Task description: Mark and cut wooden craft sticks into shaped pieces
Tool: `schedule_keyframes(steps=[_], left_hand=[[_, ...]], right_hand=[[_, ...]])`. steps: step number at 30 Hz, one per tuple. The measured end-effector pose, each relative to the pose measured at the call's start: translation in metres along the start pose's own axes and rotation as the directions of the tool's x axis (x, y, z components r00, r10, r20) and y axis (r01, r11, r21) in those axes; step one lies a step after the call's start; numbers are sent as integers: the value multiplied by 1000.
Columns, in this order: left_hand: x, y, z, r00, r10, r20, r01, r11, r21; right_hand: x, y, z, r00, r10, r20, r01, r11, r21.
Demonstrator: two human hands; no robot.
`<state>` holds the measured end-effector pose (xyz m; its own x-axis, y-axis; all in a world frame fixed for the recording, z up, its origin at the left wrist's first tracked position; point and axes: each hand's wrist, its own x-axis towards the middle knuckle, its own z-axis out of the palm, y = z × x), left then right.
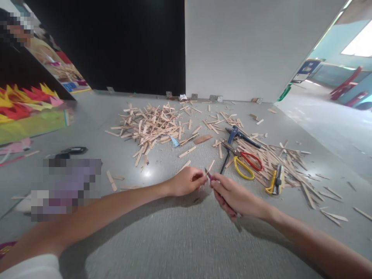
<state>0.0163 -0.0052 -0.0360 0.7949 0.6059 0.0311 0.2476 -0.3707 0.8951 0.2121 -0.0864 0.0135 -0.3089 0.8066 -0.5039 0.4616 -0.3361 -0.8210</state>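
My left hand is closed, thumb and fingertips pinching a thin wooden craft stick whose pale end sticks out past the fingers. My right hand is wrapped round the handle of a small knife, pinkish where it shows. The dark blade points up and left, against or very close to the stick near my left fingertips; contact is hard to tell. Beyond the right hand lie scissors with one yellow and one red handle, dark blue pliers and a yellow box cutter.
A heap of craft sticks lies ahead, with more sticks spread to the right. Black and grey panels stand behind. At left are keys and a box of red and yellow paper. A person sits far left.
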Motion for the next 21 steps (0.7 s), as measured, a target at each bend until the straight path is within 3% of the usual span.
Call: schedule_keyframes(steps=[3, 7, 10, 16, 21], left_hand=[[1, -1, -1, 999, -34, 23, 37, 993, -116], [-2, 1, 4, 1000, -7, 7, 9, 908, -419], [-4, 4, 7, 998, 14, 67, 27, 822, -569], [-4, 4, 6, 997, 18, 79, 28, 840, -541], [-3, -2, 3, 994, 50, 102, 21, 805, -593]], right_hand=[[-5, -4, -10, 978, -189, -86, 158, 947, -279], [-7, -3, -10, 928, -368, -61, 283, 800, -529], [-5, 1, -8, 922, -383, -58, 280, 763, -582], [0, 3, -19, 923, -385, -17, 286, 713, -640], [2, -4, -37, 932, -355, 70, 304, 665, -682]])
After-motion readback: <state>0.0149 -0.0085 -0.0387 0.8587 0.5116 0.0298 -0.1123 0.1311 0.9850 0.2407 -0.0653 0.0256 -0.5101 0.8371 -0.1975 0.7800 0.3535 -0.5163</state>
